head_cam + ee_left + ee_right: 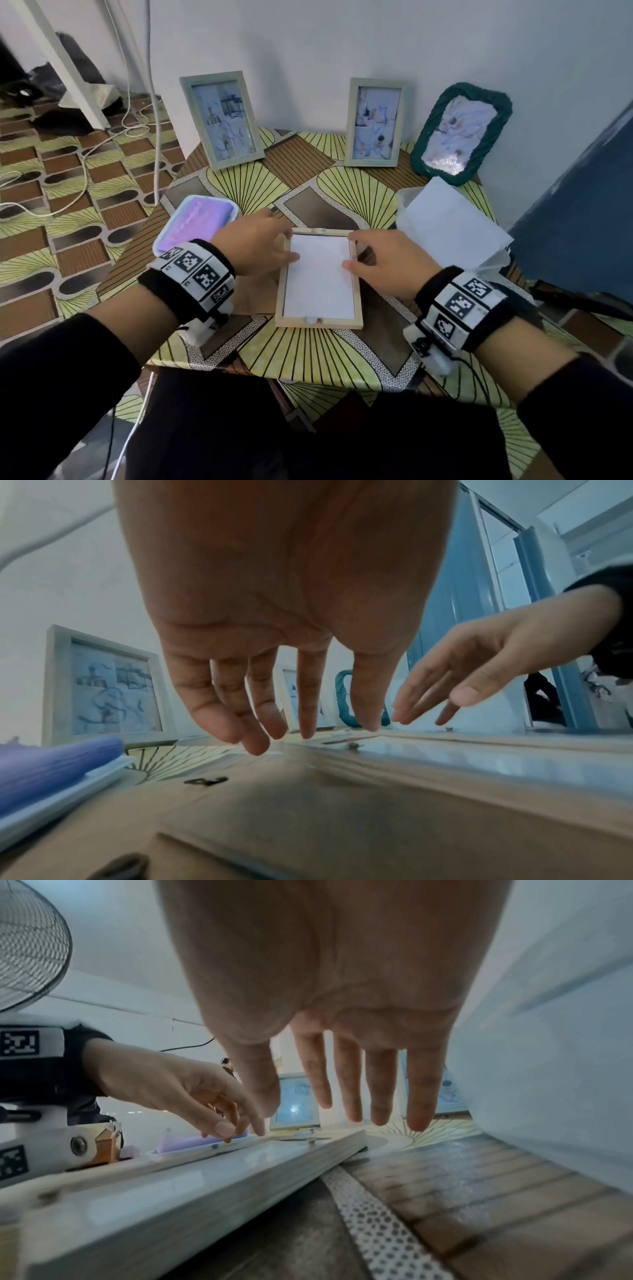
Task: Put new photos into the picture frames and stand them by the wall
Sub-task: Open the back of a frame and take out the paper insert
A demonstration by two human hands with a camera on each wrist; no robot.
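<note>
A light wooden picture frame [356, 294] lies face down in the middle of the table, with a white photo [318, 277] set in its back. My left hand [260, 246] reaches over the frame's far left corner, its straight fingers touching the photo's left edge. My right hand [380, 257] hovers at the far right corner, its thumb resting on the photo's right edge. Neither hand grips anything. A brown backing board [255, 298] lies left of the frame, under my left wrist. In the left wrist view the fingertips [255, 746] hang just over the frame's edge.
Two pale framed photos [222, 120] [375, 121] and a teal frame [460, 132] stand against the wall. A white tray with purple content [197, 222] sits at the left, and white paper in a clear sleeve [448, 222] at the right. A blue panel [575, 205] borders the table's right side.
</note>
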